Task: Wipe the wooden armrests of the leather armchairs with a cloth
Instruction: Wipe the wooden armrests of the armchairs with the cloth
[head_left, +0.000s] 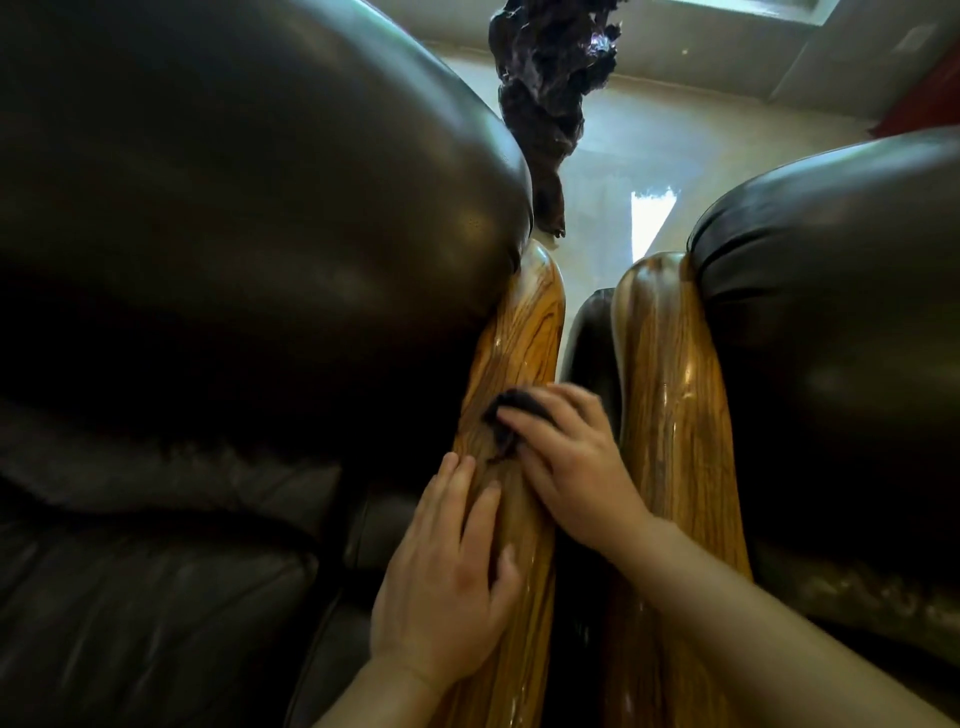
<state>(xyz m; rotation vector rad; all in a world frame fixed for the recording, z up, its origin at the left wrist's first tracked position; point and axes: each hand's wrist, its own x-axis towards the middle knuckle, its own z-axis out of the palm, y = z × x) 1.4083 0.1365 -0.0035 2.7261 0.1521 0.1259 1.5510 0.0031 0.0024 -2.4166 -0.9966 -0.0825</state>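
The right hand (566, 462), just right of the frame's centre, presses a small dark cloth (511, 415) down onto the left wooden armrest (524, 332); its fingers are curled loosely over the cloth, which shows only as a dark wad poking out beyond the fingertips. The left hand (447, 566), lower and a little left of centre, lies flat and open on the same armrest, fingers stretched along the grain, holding nothing. It looks to be steadying the person against the wood.

This armrest belongs to the dark leather armchair (234, 208) filling the left of the frame. Just beside it, across a narrow gap, runs a second wooden armrest (670, 415) belonging to another leather armchair (841, 312) at the right edge. Both armrests are glossy with bright streaks. Pale floor (649, 150) shows at upper centre.

The step in hand appears to be wiping the middle stretch of the left armrest. The next move likely calls for sliding the cloth along the grain toward the rounded far end, keeping even pressure, then crossing to the right armrest.
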